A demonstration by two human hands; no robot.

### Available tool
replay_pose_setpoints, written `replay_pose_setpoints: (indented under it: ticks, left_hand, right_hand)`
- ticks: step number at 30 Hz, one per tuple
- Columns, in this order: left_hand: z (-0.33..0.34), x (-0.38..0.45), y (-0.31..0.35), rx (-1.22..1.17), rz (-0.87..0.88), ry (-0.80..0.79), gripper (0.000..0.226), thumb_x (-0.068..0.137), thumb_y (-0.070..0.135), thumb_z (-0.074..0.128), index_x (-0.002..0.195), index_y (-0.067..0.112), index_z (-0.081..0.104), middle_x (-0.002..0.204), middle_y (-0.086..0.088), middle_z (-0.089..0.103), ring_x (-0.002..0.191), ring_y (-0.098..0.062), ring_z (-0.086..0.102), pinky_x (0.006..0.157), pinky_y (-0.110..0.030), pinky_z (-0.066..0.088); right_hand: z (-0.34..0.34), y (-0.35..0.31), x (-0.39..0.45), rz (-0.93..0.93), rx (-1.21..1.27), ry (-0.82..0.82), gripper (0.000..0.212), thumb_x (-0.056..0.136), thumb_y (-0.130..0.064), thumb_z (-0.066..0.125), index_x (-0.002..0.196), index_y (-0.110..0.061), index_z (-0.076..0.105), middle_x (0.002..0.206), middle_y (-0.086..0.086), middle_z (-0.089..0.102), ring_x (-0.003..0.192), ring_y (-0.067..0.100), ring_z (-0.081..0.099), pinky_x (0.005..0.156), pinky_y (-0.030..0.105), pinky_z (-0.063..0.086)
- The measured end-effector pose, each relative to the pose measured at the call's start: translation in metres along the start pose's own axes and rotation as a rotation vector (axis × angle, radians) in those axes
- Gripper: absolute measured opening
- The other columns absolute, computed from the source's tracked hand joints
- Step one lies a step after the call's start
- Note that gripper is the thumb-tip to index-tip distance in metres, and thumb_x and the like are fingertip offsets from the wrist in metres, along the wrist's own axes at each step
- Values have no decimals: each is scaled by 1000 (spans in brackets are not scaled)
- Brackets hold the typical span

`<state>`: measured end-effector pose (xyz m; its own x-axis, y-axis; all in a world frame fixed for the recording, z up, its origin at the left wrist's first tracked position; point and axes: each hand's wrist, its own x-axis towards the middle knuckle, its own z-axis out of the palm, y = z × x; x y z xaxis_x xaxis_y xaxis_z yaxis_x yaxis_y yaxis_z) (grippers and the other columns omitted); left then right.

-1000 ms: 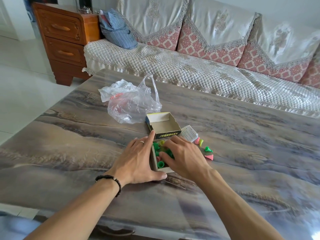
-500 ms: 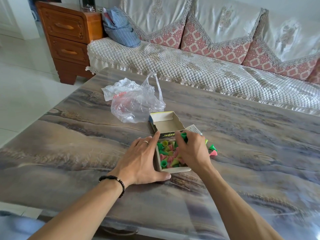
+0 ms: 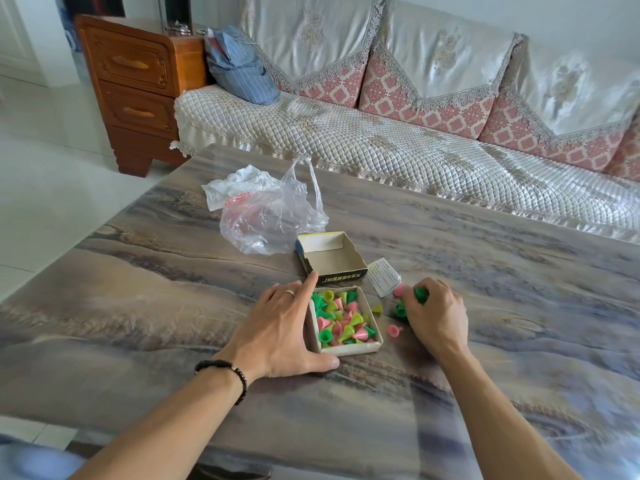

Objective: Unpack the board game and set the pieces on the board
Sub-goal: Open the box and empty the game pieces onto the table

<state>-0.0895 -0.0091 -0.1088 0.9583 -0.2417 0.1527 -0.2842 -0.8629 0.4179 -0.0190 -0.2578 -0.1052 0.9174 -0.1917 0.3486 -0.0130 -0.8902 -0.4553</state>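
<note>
On the table (image 3: 145, 306) before you, the box of pieces (image 3: 344, 320) sits between your hands: left hand (image 3: 280, 327) against its left side, right hand (image 3: 434, 317) to its right among loose pieces (image 3: 394, 330). The lid (image 3: 330, 256) lies just behind the box, a paper slip (image 3: 382, 276) to the lid's right, a plastic bag (image 3: 270, 213) behind and left. The sofa (image 3: 381, 143) stands beyond the table, a cabinet (image 3: 138, 88) at the sofa's left end.

Right hand (image 3: 437, 315) covers most green pieces (image 3: 420, 294) beside box (image 3: 346, 348); leaflet (image 3: 382, 276) print unreadable.
</note>
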Motion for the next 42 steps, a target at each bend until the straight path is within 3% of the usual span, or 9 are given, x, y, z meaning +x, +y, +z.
replay_pose_setpoints:
  ticks: [6,11,16,21,25,33,37,40,42]
  left_hand:
    - [-1,0,0,-7,10,-10,133,57,78,65,153,19,-6,154,-3,30,139,-14,26,117,-26,5]
    - [-3,0,-2,-20,8,-33,130,61,70,68,154,13,-2,156,-5,28,142,-14,22,119,-27,6]
    - [-4,0,-1,-16,7,-25,131,57,71,67,154,13,2,156,-3,29,140,-14,27,119,-28,10]
    - [-2,0,-3,-19,9,0,129,58,72,68,154,15,3,155,-2,31,139,-15,29,118,-28,11]
    - [-1,-1,-4,-29,5,10,128,58,73,67,154,17,3,154,-2,32,139,-15,28,118,-27,10]
    - [3,1,-6,-21,14,39,126,58,74,65,153,16,8,154,-2,34,140,-12,27,118,-25,6]
    - [4,1,-8,-39,9,35,123,57,77,64,153,17,14,152,-2,36,140,-12,28,117,-24,6]
    - [4,2,-7,-43,13,29,124,56,80,64,153,18,15,153,-3,35,141,-13,27,117,-24,6]
    - [3,1,-6,-51,10,25,123,58,77,67,153,18,15,153,-3,35,141,-14,27,117,-25,8]
  right_hand:
    - [-12,-8,-7,-135,-81,-53,29,87,-41,60,103,-17,64,106,2,61,104,22,50,86,40,45]
    - [-13,-47,-33,-451,56,-97,24,88,-37,54,94,-17,65,94,0,62,86,19,57,73,34,48]
    - [5,-67,-48,-710,-134,-238,38,87,-51,45,100,-22,66,91,-4,60,87,21,57,73,35,47]
    - [5,-69,-45,-695,-69,-305,36,90,-51,44,110,-27,62,99,-7,64,86,21,62,67,35,49]
    - [10,-71,-45,-620,-30,-210,23,90,-41,50,87,-20,59,80,-4,67,70,25,61,57,39,49]
    - [18,-78,-40,-702,-75,8,39,89,-37,53,58,-14,46,47,-1,51,38,27,47,33,32,38]
    - [17,-72,-33,-498,94,82,42,89,-37,54,55,-13,49,43,-2,47,38,23,40,38,28,35]
    - [9,-58,-15,-308,144,111,45,91,-32,60,53,-19,38,40,-6,33,41,21,31,46,26,25]
    - [3,-42,-3,-261,127,106,44,92,-32,58,54,-15,44,41,-6,41,38,18,39,44,24,28]
